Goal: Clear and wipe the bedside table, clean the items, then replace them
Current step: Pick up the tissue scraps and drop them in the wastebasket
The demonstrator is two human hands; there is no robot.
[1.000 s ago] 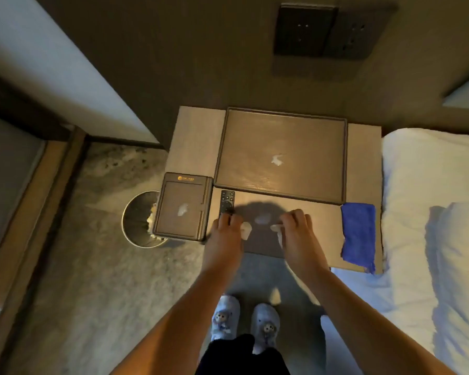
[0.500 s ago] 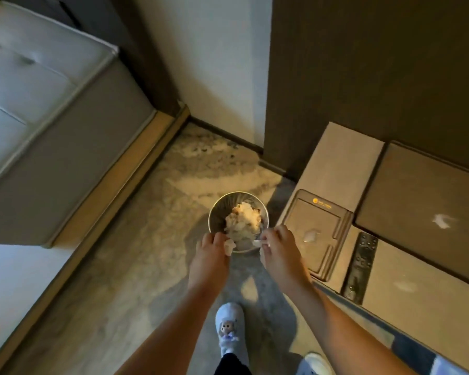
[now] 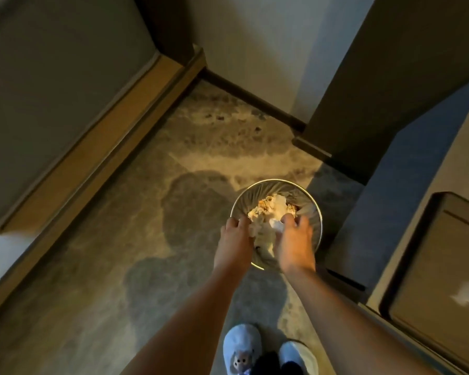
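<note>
Head view: your left hand [image 3: 234, 234] and right hand [image 3: 293, 236] pinch paper scraps [image 3: 276, 225] over the bin [image 3: 318, 212], lower centre; one scrap [image 3: 465, 295] remains at right, wiping undone.

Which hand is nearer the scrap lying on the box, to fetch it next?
The right hand, probably: the box and its white scrap lie on that side, while the left hand sits over the bin's far edge.
</note>
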